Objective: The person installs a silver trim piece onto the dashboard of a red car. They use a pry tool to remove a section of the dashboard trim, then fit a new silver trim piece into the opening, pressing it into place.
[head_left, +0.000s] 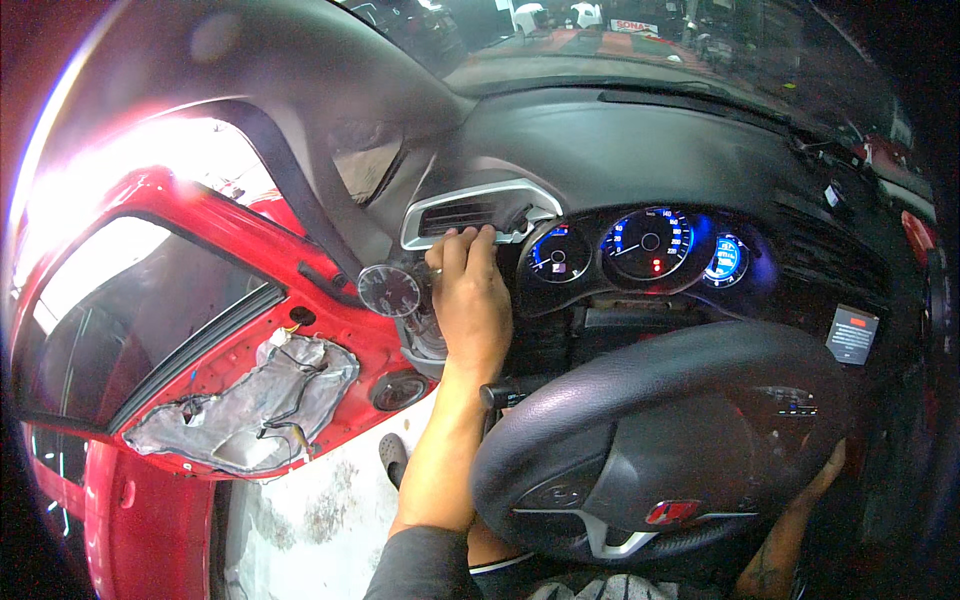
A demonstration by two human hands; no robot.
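Observation:
My left hand [470, 295] is at the lower edge of the silver-rimmed air vent [450, 215] left of the instrument cluster, fingers close together and bent onto it; my thumb is hidden. Just left of it is a round gauge [390, 290] with a dial face. A stalk [500, 395] sits by my wrist, behind the black steering wheel [650, 380]. My right hand [826, 462] is low at the right, partly behind the wheel's rim, its fingers hidden.
An open red door [170, 200] with exposed liner [250, 410] and speaker [400, 390] stands left, above pale floor and a shoe [393, 460]. The lit cluster [650, 245] and windscreen [650, 45] are ahead. A small card [852, 335] is right of the wheel.

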